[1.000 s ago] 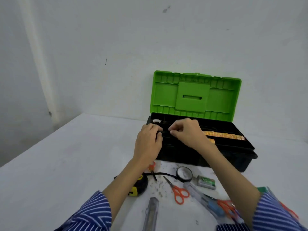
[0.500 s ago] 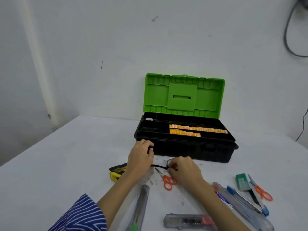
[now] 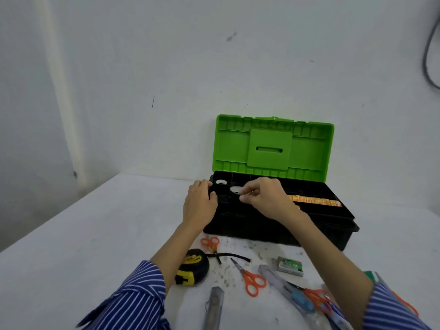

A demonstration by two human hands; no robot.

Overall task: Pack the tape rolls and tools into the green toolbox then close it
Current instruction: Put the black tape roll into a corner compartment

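Both hands are now back up at the toolbox [image 3: 281, 225], having risen from the table [image 3: 83, 234] where they were half a second ago among the scissors. Right hand [image 3: 264, 198] is pinching a black tape roll [image 3: 234, 192] with a white core between thumb and curled fingers, holding it over the left end of the black tray. Left hand [image 3: 200, 206] is curling over the tray's left rim, fingers gripping the edge, just beside the roll. Another white-cored roll [image 3: 221, 181] is lying in the far-left compartment. Orange strips [image 3: 314, 201] are sitting in the long compartment to the right. Behind them the green lid [image 3: 273, 148] is standing open against the wall. Nearer the person, on the table, a yellow-and-black tape measure [image 3: 192, 266], orange scissors [image 3: 250, 277], a second small pair [image 3: 210, 242], a black cable tie [image 3: 228, 256], a green staple box [image 3: 290, 266] and a grey cutter [image 3: 213, 306] are lying loose. More scissors [image 3: 317, 298] are lying under the right forearm.
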